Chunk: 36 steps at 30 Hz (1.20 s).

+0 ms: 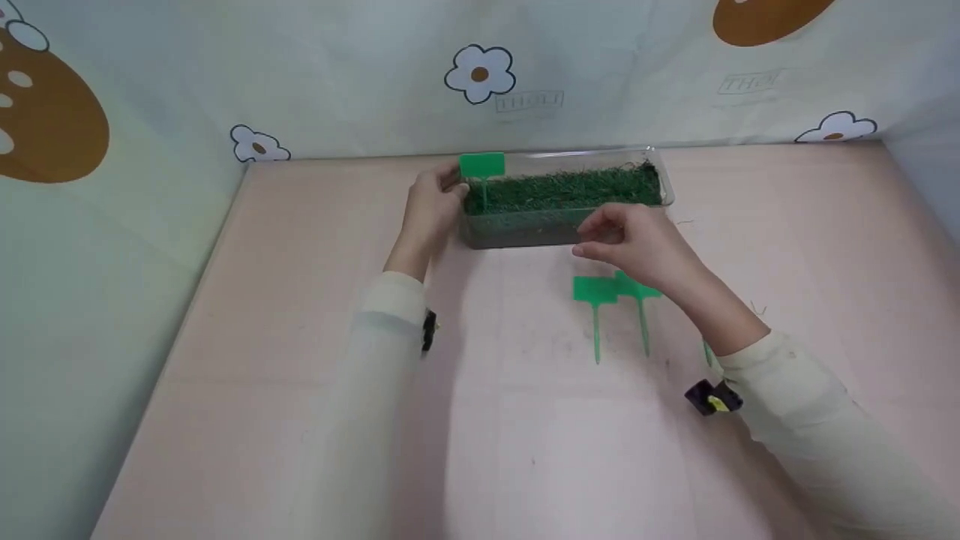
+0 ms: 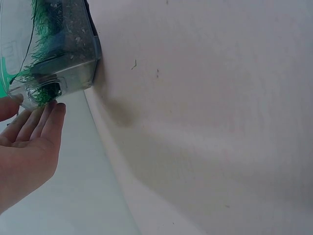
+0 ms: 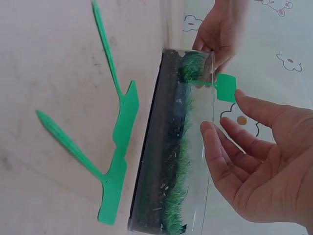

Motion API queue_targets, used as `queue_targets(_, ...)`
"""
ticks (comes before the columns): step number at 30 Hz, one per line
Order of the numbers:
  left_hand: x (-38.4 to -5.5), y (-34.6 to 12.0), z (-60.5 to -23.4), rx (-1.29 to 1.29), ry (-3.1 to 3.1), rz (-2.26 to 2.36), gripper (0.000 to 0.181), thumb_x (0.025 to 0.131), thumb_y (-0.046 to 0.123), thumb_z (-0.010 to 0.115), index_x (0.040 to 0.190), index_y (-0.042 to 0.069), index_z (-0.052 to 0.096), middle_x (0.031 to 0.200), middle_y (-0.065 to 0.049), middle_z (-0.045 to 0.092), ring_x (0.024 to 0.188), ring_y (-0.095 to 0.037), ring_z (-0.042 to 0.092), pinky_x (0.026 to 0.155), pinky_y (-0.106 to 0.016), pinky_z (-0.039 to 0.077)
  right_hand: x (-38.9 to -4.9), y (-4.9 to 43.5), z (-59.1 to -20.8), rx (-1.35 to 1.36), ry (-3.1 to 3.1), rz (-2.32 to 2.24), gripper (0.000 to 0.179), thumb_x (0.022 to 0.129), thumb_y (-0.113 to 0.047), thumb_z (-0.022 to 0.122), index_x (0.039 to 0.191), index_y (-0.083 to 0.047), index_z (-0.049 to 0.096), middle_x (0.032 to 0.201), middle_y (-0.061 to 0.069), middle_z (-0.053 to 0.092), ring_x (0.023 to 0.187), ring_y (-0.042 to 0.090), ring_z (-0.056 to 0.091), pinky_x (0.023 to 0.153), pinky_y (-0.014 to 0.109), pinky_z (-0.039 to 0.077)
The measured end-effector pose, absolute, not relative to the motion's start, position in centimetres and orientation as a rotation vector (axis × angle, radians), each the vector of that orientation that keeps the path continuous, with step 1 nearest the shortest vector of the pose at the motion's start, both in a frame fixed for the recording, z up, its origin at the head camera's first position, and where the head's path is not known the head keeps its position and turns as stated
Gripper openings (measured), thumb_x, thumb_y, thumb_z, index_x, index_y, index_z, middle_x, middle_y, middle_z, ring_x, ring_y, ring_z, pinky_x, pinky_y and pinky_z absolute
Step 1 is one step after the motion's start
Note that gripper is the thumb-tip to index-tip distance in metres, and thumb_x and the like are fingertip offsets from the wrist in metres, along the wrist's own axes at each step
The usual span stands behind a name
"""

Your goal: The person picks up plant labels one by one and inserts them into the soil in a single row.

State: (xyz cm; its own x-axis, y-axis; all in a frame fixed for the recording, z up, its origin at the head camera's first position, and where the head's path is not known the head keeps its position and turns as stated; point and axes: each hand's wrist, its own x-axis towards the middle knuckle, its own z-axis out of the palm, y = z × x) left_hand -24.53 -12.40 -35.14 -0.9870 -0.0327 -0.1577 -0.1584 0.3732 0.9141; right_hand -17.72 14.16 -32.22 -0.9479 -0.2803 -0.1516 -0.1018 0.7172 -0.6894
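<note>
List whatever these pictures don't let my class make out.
Head view: top of the green stem near the right sleeve, behind the right forearm.
Head view: lower tip of the upright green marker, hidden by grass.
Left wrist view: part of the left hand, cut off by the left edge.

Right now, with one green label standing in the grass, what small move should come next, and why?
Probably the right hand should reach down for a loose T-shaped plant label: the hand looks empty, and the label lies on the table nearby, in front of the clear planter box, whose left end the left hand touches.
</note>
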Motion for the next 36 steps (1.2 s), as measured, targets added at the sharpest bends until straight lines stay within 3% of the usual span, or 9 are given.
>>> queue_targets(7, -24.7, -12.4, -35.2, -0.167, 2.523, 1.666, 0.045, 0.105, 0.012, 0.049, 0.15, 0.015, 0.045, 0.149, -0.001, 0.053, 0.138, -0.012, 0.05, 0.115, -0.026, 0.043, -17.6, 14.5, -32.6, -0.26, 2.649, -0.973, 0.035, 0.094, -0.033, 0.07, 0.118, -0.007, 0.068, 0.119, 0.012, 0.068, 0.1, 0.025, 0.065, 0.085, 0.038, 0.054)
queue_targets(14, -24.7, -12.5, -35.2, -0.17, 2.52, 1.659, 0.048, 0.105, 0.014, 0.049, 0.153, 0.013, 0.04, 0.153, -0.002, 0.049, 0.14, -0.013, 0.049, 0.116, -0.025, 0.042, -17.4, 15.0, -33.0, -0.273, 2.646, -0.928, 0.032, 0.094, -0.031, 0.07, 0.116, -0.007, 0.07, 0.116, 0.013, 0.068, 0.104, 0.029, 0.068, 0.087, 0.044, 0.055)
queue_targets(24, -24.6, -12.5, -35.1, -0.172, 2.501, 1.683, 0.048, 0.105, 0.014, 0.049, 0.153, 0.014, 0.04, 0.152, -0.001, 0.05, 0.139, -0.012, 0.049, 0.116, -0.024, 0.042, -17.2, 15.4, -33.4, -0.29, 2.619, -0.879, 0.028, 0.094, -0.029, 0.07, 0.109, -0.007, 0.071, 0.105, 0.011, 0.068, 0.089, 0.022, 0.064, 0.069, 0.027, 0.049)
queue_targets(36, -24.5, -12.4, -35.1, -0.165, 2.51, 1.686, 0.046, 0.105, 0.013, 0.048, 0.152, 0.014, 0.043, 0.15, 0.0, 0.052, 0.137, -0.011, 0.051, 0.115, -0.023, 0.043, -17.1, 15.4, -33.8, -0.262, 2.548, -0.767, 0.022, 0.091, -0.024, 0.072, 0.1, -0.005, 0.073, 0.089, 0.007, 0.07, 0.076, 0.016, 0.06, 0.063, 0.024, 0.047)
